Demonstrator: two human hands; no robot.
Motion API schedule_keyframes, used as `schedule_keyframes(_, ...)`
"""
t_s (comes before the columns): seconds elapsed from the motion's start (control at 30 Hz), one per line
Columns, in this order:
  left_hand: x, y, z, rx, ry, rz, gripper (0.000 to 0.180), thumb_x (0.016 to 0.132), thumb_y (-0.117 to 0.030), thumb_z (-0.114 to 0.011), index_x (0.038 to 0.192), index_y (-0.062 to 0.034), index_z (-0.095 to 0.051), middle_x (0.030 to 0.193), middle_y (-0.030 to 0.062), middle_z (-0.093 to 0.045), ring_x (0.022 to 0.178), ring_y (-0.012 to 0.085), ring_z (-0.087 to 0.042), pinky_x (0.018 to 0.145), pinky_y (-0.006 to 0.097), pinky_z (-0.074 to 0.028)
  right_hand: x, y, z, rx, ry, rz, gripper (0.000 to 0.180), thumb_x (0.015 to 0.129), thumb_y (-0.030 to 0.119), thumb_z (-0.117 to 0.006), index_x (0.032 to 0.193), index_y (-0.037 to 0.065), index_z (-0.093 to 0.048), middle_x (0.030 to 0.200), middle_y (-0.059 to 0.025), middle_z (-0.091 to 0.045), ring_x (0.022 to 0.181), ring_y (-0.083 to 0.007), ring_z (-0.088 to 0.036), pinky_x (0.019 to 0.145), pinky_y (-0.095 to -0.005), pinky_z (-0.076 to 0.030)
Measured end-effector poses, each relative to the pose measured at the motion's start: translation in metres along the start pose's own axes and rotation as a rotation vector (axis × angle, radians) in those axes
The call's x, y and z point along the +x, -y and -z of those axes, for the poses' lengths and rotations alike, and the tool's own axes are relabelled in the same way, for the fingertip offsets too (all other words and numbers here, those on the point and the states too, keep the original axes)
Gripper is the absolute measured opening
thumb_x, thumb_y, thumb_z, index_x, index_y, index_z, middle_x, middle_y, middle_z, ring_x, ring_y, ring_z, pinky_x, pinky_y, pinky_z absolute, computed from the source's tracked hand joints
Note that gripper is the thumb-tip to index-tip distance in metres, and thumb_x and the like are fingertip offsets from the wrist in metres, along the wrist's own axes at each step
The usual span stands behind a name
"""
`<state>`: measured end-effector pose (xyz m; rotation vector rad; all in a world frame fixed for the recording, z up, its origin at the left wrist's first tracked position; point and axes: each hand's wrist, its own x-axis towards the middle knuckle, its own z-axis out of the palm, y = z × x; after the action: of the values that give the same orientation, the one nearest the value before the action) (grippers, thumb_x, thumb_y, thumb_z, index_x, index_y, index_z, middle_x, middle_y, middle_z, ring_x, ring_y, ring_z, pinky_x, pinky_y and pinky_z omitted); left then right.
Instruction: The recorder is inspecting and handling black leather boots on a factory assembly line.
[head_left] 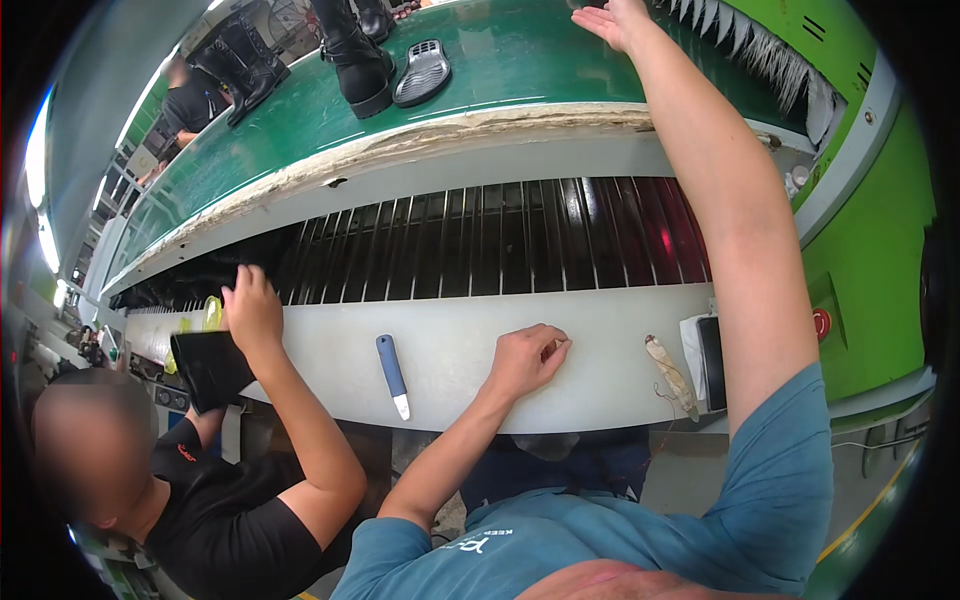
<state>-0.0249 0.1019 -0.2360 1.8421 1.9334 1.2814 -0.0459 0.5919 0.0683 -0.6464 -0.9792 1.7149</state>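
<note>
left hand (527, 358) fisted on smooth white ledge (600, 370); right hand (615, 20) flat on green belt (500, 60)

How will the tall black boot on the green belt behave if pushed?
The boot stands upright with a tall shaft, so a high push would likely tip it. Its chunky sole probably grips the belt rather than sliding. It looks fairly heavy.

This is a footwear factory line. A long green conveyor belt (300, 130) carries black boots (355, 55) and a loose sole (422, 72) past a white workbench (450, 350). Green machine housing (870, 250) with a red button (822, 323) stands alongside, and other workers sit along the belt.
</note>
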Motion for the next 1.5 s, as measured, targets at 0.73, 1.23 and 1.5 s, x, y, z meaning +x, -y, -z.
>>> schedule_keyframes(0.73, -0.004, 0.003, 0.001, 0.020, 0.008, 0.016, 0.006, 0.092, -0.013, -0.082, 0.093, -0.0079, -0.080, 0.078, 0.0056, -0.075, 0.063, 0.0181, -0.072, 0.060, 0.031, -0.057, -0.081, -0.006, -0.029, -1.268, 0.602, 0.342, 0.032, 0.102, 0.030, -0.078, 0.100, -0.002, -0.082, 0.081, -0.0069, -0.080, 0.061, -0.0128, -0.070, 0.054, -0.0294, -0.055)
schedule_keyframes(1.23, -0.001, -0.002, 0.002, -0.018, -0.007, -0.001, 0.007, 0.092, -0.015, -0.082, 0.095, -0.0085, -0.080, 0.077, 0.0056, -0.075, 0.063, 0.0184, -0.072, 0.059, 0.031, -0.056, -0.044, -0.014, -0.013, -1.338, 0.509, 0.424, 0.043, 0.102, 0.045, -0.075, 0.115, 0.005, -0.079, 0.082, -0.0014, -0.073, 0.063, -0.0081, -0.062, 0.058, -0.0272, -0.049)
schedule_keyframes(1.5, -0.002, 0.000, 0.002, -0.008, 0.006, 0.013, 0.007, 0.091, -0.014, -0.082, 0.095, -0.0082, -0.080, 0.077, 0.0064, -0.075, 0.063, 0.0192, -0.072, 0.059, 0.032, -0.056, -0.063, -0.004, -0.016, -1.339, 0.240, 0.475, 0.036, 0.096, 0.039, -0.081, 0.103, 0.003, -0.083, 0.093, -0.0146, -0.083, 0.079, -0.0204, -0.079, 0.072, -0.0375, -0.062)
